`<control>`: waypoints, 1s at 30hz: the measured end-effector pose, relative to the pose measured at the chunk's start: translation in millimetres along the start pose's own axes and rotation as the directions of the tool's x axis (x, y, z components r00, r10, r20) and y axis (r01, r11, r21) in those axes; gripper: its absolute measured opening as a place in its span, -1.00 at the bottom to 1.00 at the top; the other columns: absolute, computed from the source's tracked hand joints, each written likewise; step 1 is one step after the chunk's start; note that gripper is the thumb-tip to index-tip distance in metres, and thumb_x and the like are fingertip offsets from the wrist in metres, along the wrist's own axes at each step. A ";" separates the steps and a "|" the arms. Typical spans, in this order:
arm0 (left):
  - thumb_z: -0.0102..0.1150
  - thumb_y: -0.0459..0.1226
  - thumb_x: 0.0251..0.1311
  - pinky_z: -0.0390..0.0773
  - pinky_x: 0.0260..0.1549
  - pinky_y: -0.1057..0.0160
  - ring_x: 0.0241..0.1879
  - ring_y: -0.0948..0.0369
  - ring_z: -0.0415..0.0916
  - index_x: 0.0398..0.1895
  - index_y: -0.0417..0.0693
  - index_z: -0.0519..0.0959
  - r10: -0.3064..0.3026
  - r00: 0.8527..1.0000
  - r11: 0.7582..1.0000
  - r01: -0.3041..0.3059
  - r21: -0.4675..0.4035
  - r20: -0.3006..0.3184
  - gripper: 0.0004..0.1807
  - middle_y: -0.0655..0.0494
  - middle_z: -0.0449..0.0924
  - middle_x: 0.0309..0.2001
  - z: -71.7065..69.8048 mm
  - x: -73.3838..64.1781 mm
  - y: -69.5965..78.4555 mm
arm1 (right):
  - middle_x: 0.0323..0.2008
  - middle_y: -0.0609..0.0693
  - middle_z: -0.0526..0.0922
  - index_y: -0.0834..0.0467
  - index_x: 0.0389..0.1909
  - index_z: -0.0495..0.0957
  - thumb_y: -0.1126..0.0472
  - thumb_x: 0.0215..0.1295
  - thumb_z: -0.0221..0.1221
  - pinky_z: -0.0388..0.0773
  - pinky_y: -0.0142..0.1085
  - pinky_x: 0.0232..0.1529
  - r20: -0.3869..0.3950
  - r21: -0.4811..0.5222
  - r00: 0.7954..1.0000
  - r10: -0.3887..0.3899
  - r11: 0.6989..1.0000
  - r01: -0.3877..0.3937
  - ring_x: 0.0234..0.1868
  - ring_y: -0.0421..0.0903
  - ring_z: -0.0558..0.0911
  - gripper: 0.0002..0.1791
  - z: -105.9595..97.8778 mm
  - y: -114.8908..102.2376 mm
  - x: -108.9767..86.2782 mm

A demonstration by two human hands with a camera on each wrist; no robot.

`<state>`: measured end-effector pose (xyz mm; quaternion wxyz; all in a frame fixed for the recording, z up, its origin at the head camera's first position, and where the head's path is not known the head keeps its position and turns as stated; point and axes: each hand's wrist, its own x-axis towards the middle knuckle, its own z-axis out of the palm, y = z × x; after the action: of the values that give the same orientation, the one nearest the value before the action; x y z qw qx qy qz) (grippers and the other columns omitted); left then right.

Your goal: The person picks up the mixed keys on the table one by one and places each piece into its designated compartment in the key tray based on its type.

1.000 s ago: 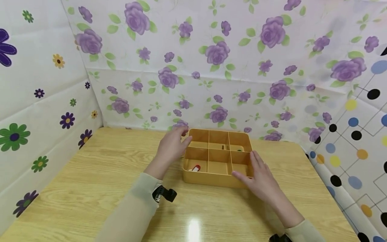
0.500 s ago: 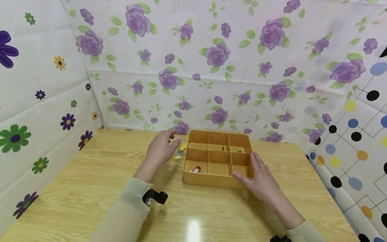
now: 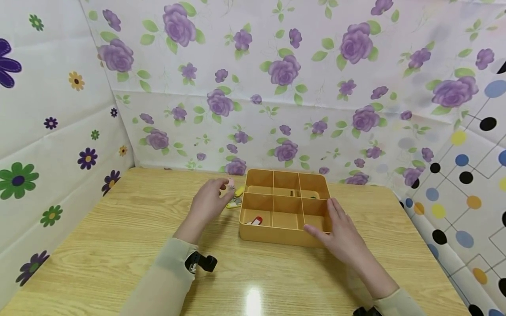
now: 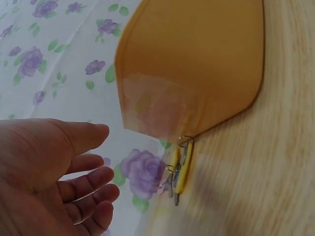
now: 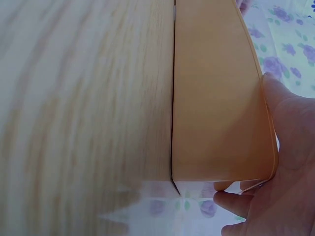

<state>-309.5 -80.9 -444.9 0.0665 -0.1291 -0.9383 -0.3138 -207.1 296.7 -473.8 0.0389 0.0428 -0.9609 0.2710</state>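
Observation:
An orange divided box (image 3: 278,235) sits on the table. My right hand (image 3: 343,230) rests at its near right corner, thumb on the front rim and fingers nearly straight along the right side. In the right wrist view, my right hand (image 5: 290,162) lies against the box wall (image 5: 219,113). My left hand (image 3: 207,199), fingers loosely bent and holding nothing, is left of the box. Right by its fingertips lie keys with yellow tags (image 3: 234,204) and a pink tag (image 3: 231,181). The left wrist view shows the yellow key tags (image 4: 183,169) apart from my left hand (image 4: 64,177).
A red key tag (image 3: 257,220) lies in the box's front left compartment. Small dark pieces (image 3: 291,193) sit in the back middle one, and something green (image 3: 313,197) in the back right one. A flowered sheet (image 3: 284,109) hangs behind the wooden table (image 3: 158,210).
My left hand has moved left from the box's left rim, uncovering the yellow and pink key tags beside it. My right hand and the box have stayed in place.

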 end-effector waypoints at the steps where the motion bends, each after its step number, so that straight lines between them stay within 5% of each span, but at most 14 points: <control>1: 0.29 -0.07 0.62 0.64 0.13 -0.19 0.18 -0.14 0.62 0.49 -0.26 0.53 -0.002 1.000 1.000 0.002 0.001 0.005 -0.41 -0.19 0.65 0.22 0.8 -0.3 -1.7 | 0.79 0.29 -0.27 0.30 0.79 -0.25 -0.57 0.47 0.15 -0.10 0.51 0.56 0.000 -0.001 1.000 0.000 1.000 0.000 0.67 0.59 -0.12 0.37 -0.1 -0.3 0.2; 14: 0.33 -0.07 0.57 0.59 0.24 -0.26 0.27 -0.19 0.60 0.48 -0.26 0.56 -0.024 0.995 0.999 0.021 0.030 0.092 -0.39 -0.24 0.63 0.29 13.8 1.0 -23.2 | 0.79 0.27 -0.28 0.28 0.80 -0.27 -0.60 0.46 0.12 -0.04 0.57 0.50 0.014 -0.010 1.000 0.020 1.000 -0.019 0.65 0.63 -0.11 0.38 0.1 -2.7 0.4; 22: 0.40 -0.06 0.52 0.61 0.21 -0.23 0.21 -0.17 0.62 0.44 -0.27 0.59 -0.023 0.995 0.997 0.016 0.076 0.094 -0.39 -0.23 0.65 0.23 22.5 4.2 -31.5 | 0.79 0.27 -0.27 0.29 0.79 -0.26 -0.60 0.47 0.12 0.04 0.56 0.50 0.009 -0.026 1.000 0.016 1.000 -0.016 0.67 0.58 -0.05 0.37 0.1 -2.4 0.6; 30: 0.51 -0.06 0.42 0.55 -0.16 -0.04 -0.19 0.01 0.49 -0.06 -0.20 0.70 -0.011 0.993 0.989 -0.006 0.145 0.114 -0.63 -0.03 0.58 -0.21 27.9 9.6 -33.8 | 0.79 0.28 -0.26 0.27 0.80 -0.29 -0.59 0.47 0.12 0.04 0.55 0.50 0.005 -0.023 1.000 0.013 1.000 -0.013 0.68 0.55 -0.06 0.36 -1.0 -2.7 -0.1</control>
<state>-329.5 -88.1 -484.4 0.0214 -0.1407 -0.9611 -0.2367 -206.7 295.0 -471.6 0.0350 0.0367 -0.9643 0.2600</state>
